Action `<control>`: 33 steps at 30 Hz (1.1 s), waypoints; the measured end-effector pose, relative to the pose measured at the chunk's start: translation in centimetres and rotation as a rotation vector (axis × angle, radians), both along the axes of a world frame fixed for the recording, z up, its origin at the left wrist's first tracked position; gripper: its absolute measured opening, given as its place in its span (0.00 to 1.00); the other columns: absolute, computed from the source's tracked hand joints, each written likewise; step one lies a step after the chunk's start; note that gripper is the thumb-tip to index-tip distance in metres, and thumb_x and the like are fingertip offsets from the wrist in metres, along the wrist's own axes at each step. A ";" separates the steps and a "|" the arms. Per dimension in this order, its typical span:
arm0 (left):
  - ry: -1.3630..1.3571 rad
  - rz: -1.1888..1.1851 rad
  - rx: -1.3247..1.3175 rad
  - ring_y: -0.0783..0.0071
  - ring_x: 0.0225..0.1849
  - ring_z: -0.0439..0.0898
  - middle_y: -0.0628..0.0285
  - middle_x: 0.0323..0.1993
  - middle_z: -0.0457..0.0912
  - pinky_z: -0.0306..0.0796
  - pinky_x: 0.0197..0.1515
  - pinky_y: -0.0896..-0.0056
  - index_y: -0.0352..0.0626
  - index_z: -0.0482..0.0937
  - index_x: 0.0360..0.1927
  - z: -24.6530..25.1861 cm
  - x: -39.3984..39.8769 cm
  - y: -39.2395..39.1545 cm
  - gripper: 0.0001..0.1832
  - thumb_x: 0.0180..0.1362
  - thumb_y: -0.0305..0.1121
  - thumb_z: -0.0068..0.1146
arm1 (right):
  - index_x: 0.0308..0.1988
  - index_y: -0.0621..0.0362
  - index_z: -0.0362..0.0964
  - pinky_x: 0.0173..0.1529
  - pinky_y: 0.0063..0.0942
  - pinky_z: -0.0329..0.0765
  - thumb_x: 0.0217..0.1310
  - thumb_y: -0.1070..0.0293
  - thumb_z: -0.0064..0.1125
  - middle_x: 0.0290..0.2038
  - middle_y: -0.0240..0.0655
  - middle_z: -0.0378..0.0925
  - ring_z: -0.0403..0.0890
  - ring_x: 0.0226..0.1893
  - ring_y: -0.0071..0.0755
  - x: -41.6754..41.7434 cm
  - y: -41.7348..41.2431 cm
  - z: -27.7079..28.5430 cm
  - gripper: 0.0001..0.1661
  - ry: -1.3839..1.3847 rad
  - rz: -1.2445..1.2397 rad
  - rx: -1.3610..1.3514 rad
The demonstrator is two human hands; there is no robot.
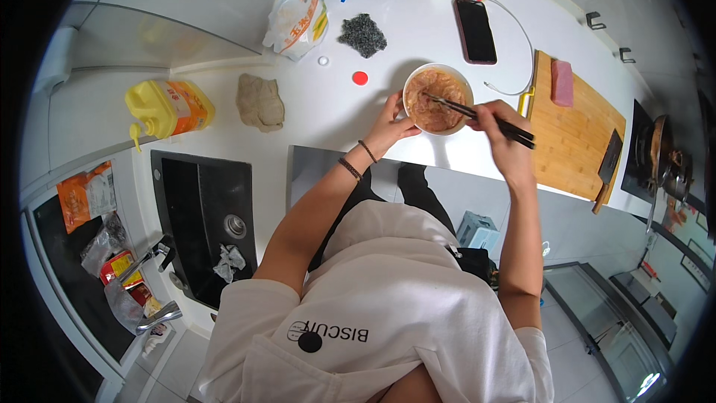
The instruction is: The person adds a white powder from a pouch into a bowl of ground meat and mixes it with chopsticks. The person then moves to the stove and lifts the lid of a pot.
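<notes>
A white bowl (469, 81) stands near the front edge of the white counter, filled with moist, pinkish raw meat (436, 115). My left hand (389, 126) grips the bowl's left side, thumb near the front of the rim and fingers around the wall. In my right hand (503, 131) is a pair of dark chopsticks (456, 106). Their tips dip into the meat near the bowl's middle, and their thick ends stick out past my hand to the right. Some of the bowl's left wall is hidden by my fingers.
Right of the bowl lies a wooden cutting board (576, 140) bearing a pink meat block (562, 83) and a cleaver (609, 159). Behind are a phone (475, 31), a white cable (528, 39) and a steel-wool scourer (362, 35). A dark sink (201, 224) and yellow jug (168, 107) occupy the left.
</notes>
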State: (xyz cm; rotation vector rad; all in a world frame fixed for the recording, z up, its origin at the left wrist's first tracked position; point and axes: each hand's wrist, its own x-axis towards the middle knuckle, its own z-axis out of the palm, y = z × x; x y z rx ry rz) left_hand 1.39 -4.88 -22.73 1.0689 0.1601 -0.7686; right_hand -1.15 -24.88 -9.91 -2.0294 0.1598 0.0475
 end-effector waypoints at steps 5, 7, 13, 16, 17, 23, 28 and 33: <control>-0.006 0.007 -0.013 0.64 0.59 0.68 0.54 0.63 0.55 0.73 0.55 0.62 0.45 0.43 0.67 -0.4 -0.1 0.0 0.38 0.59 0.24 0.51 | 0.31 0.67 0.73 0.28 0.26 0.70 0.57 0.75 0.57 0.23 0.43 0.74 0.73 0.20 0.37 0.1 1.5 -1.4 0.05 -0.038 0.089 -0.138; 0.000 0.010 -0.004 0.63 0.59 0.68 0.54 0.62 0.56 0.72 0.56 0.62 0.44 0.42 0.68 0.1 -0.1 0.0 0.39 0.58 0.23 0.51 | 0.31 0.68 0.73 0.27 0.28 0.70 0.57 0.75 0.57 0.23 0.44 0.75 0.74 0.20 0.39 -0.8 0.7 -0.8 0.05 -0.115 -0.005 -0.248; -0.007 0.005 0.001 0.64 0.59 0.68 0.54 0.62 0.56 0.73 0.55 0.62 0.45 0.42 0.68 0.2 0.0 -0.1 0.39 0.58 0.24 0.52 | 0.32 0.66 0.73 0.28 0.29 0.71 0.57 0.75 0.56 0.24 0.45 0.74 0.76 0.22 0.44 1.3 2.1 -1.5 0.04 -0.326 0.027 -0.208; -0.009 0.011 0.000 0.64 0.58 0.68 0.54 0.62 0.57 0.73 0.54 0.63 0.45 0.42 0.68 -0.1 -0.1 0.0 0.39 0.58 0.24 0.52 | 0.34 0.68 0.73 0.33 0.23 0.74 0.61 0.74 0.54 0.25 0.42 0.78 0.82 0.28 0.32 0.6 2.2 -1.0 0.07 -0.089 0.194 -0.313; -0.011 0.020 0.003 0.64 0.58 0.68 0.54 0.62 0.57 0.74 0.54 0.63 0.45 0.42 0.68 -0.3 -0.1 0.1 0.39 0.58 0.24 0.52 | 0.34 0.68 0.73 0.32 0.24 0.74 0.60 0.74 0.54 0.24 0.42 0.77 0.81 0.27 0.33 0.0 1.8 -0.7 0.07 -0.062 0.157 -0.251; -0.008 0.008 0.008 0.64 0.60 0.67 0.54 0.64 0.54 0.75 0.54 0.63 0.46 0.44 0.67 -0.5 -0.4 0.0 0.38 0.59 0.27 0.53 | 0.32 0.70 0.72 0.31 0.22 0.77 0.63 0.72 0.52 0.23 0.40 0.78 0.83 0.27 0.27 -1.7 -0.9 0.4 0.11 -0.056 -0.136 -0.075; -0.017 -0.012 -0.005 0.64 0.61 0.66 0.53 0.65 0.53 0.75 0.53 0.63 0.47 0.45 0.67 -0.5 -0.2 0.1 0.38 0.59 0.28 0.54 | 0.34 0.72 0.69 0.35 0.25 0.81 0.66 0.69 0.48 0.28 0.44 0.79 0.83 0.28 0.33 -1.2 0.8 -3.4 0.14 0.059 -0.279 0.316; -0.020 -0.003 0.010 0.64 0.61 0.65 0.53 0.65 0.53 0.75 0.54 0.63 0.45 0.45 0.67 -0.4 -0.2 0.3 0.38 0.58 0.29 0.54 | 0.36 0.72 0.70 0.37 0.24 0.81 0.67 0.67 0.47 0.30 0.44 0.78 0.83 0.30 0.34 -2.2 -0.8 -0.5 0.16 -0.017 -0.315 0.273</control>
